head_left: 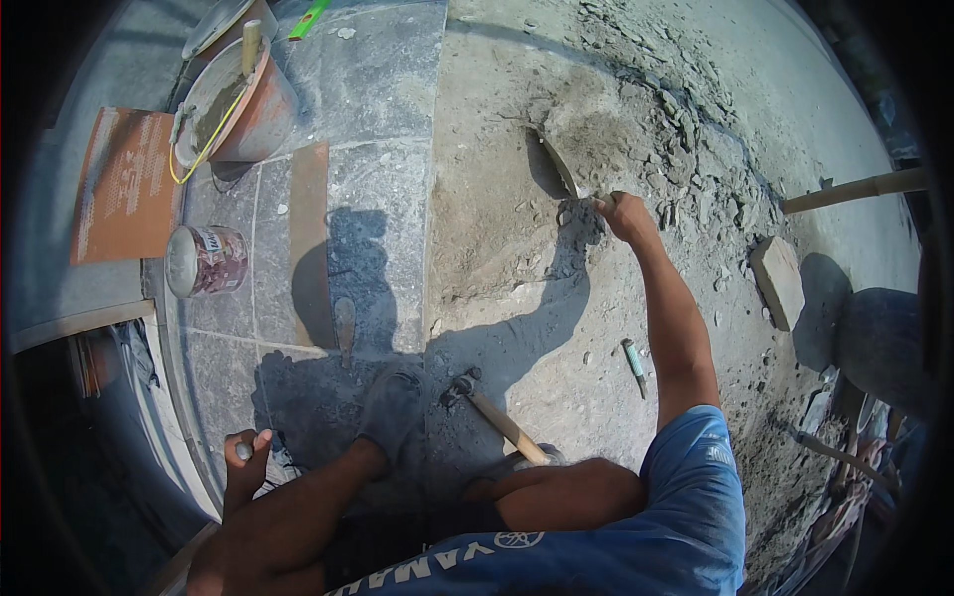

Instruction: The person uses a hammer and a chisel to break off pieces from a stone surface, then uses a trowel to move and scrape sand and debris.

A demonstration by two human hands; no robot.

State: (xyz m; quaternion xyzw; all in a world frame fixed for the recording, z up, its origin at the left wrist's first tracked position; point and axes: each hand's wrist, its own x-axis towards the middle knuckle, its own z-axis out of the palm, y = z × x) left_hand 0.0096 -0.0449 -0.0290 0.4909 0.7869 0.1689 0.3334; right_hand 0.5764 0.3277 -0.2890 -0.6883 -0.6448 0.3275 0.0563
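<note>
At the right centre, my right hand (625,216) is closed around the short handle of a trowel (558,167). Its blade is tilted on edge against a heap of loose grey-brown rubble and sand (594,134). At the lower left, beside my knee, my left hand (245,467) is closed on a round-ended handle (243,451); the rest of that thing is hidden. Near my feet lies a hammer (509,429) with a wooden handle, its head toward the tiles. A teal and dark marker-like stick (634,368) lies on the concrete below my right forearm.
Left are grey tiles (383,179), a mortar bucket (260,124), a clear tub (221,260), an orange-brown sheet (124,189), a brown strip (310,233), a small tool (345,326) and a green level (309,18). Right are a stone block (777,282) and a wooden pole (855,189).
</note>
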